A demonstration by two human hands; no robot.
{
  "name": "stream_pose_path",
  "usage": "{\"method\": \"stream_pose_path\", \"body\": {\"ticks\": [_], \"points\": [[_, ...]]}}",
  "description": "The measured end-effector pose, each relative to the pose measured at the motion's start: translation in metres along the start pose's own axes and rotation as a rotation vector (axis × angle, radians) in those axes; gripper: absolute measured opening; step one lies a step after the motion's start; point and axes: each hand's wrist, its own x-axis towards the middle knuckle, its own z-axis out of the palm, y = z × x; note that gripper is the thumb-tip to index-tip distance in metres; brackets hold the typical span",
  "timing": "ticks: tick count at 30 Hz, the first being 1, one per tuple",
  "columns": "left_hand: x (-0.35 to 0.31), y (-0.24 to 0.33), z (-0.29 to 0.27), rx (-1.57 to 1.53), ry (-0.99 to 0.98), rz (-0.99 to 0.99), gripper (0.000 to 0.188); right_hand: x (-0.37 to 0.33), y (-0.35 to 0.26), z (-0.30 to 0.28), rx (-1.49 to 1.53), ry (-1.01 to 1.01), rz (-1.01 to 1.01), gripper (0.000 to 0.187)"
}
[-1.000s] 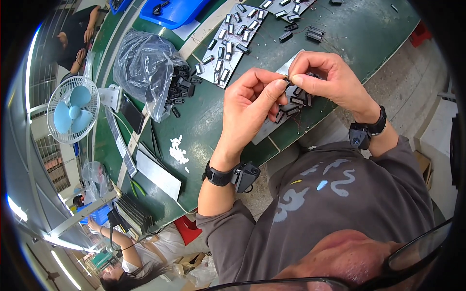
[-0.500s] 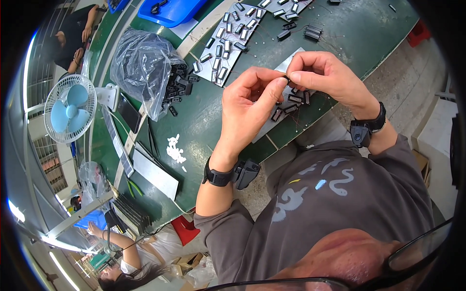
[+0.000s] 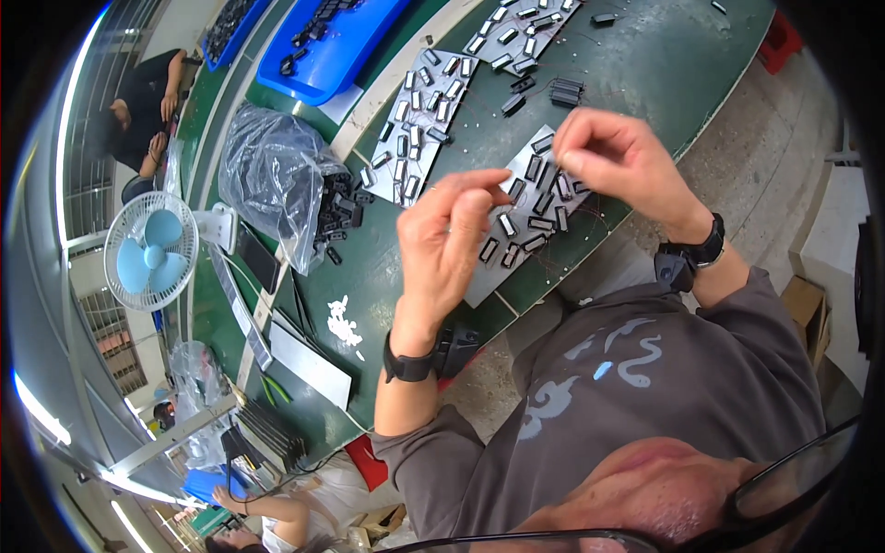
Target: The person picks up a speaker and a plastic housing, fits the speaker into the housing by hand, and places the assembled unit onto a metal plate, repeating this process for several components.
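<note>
My left hand [image 3: 441,241] is over the near metal plate [image 3: 481,288], index finger stretched out and nothing visible in it. Right of it, my right hand [image 3: 616,161] hovers by the plate's far edge, thumb and curled fingers close together; whatever they pinch, if anything, is hidden. Between and below the hands, several small black rectangular parts [image 3: 507,224] with pale faces lie on the plate, some with thin reddish wires. Just beyond the right hand, a cluster of black parts [image 3: 566,90] sits side by side on the green table [image 3: 645,74].
Two more plates [image 3: 426,123] [image 3: 516,37] of parts lie farther off. A clear plastic bag [image 3: 277,175] spills black pieces [image 3: 341,207]. Around them are a blue tray [image 3: 318,69], a fan [image 3: 152,249], white bits [image 3: 343,323], and green-handled pliers [image 3: 277,389]. Other people work at the left.
My hands, together at a small dark piece before, have moved apart. The left has drawn left and its fingers have loosened. The view has shifted, showing more of the near plate.
</note>
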Motion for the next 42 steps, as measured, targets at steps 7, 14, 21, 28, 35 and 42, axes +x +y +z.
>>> {"method": "stream_pose_path", "body": {"ticks": [7, 14, 21, 28, 35, 42], "points": [[0.084, 0.007, 0.018, 0.746, -0.022, 0.369, 0.014, 0.0, 0.026, -0.046, 0.016, 0.428, -0.206, 0.009], [0.126, -0.018, 0.038, 1.013, -0.086, 0.346, 0.014, 0.001, 0.031, -0.047, 0.131, 0.464, -0.263, 0.013], [0.129, -0.021, 0.045, 0.959, -0.138, 0.247, 0.016, 0.001, 0.031, -0.049, 0.151, 0.478, -0.251, 0.013], [0.127, -0.016, 0.048, 0.903, -0.084, 0.44, 0.01, 0.002, 0.032, -0.05, 0.151, 0.476, -0.262, 0.015], [0.138, -0.021, 0.055, 1.053, -0.215, 0.651, 0.011, 0.001, 0.03, -0.047, 0.111, 0.496, -0.302, 0.016], [0.122, -0.003, 0.048, 1.036, -0.192, 0.57, 0.013, -0.003, 0.029, -0.045, 0.098, 0.487, -0.292, 0.016]]}}
